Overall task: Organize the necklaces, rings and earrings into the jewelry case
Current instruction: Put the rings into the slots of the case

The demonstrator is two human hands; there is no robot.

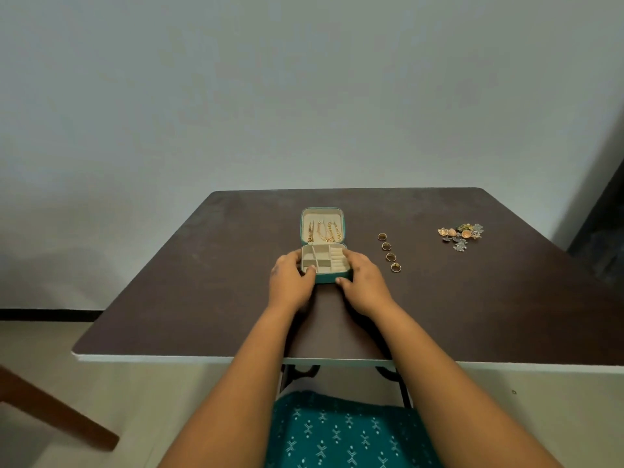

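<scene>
A small teal jewelry case (pixel 327 278) lies open in the middle of the dark table, its cream lid (pixel 307 217) laid back. Gold necklaces (pixel 325 232) hang inside the lid. The base shows cream compartments with nothing visible in them. My left hand (pixel 291 283) grips the case's left side, thumb on the front rim. My right hand (pixel 364 283) grips its right side, thumb at the front corner. Several gold rings (pixel 389 251) lie in a row to the right of the case. A pile of earrings (pixel 462 234) sits farther right.
The brown table (pixel 189 298) has a white front edge and stands against a pale wall. A wooden chair leg (pixel 57 410) slants at the lower left. A dark object stands past the table's right edge. My teal patterned clothing (pixel 337 434) shows below the table.
</scene>
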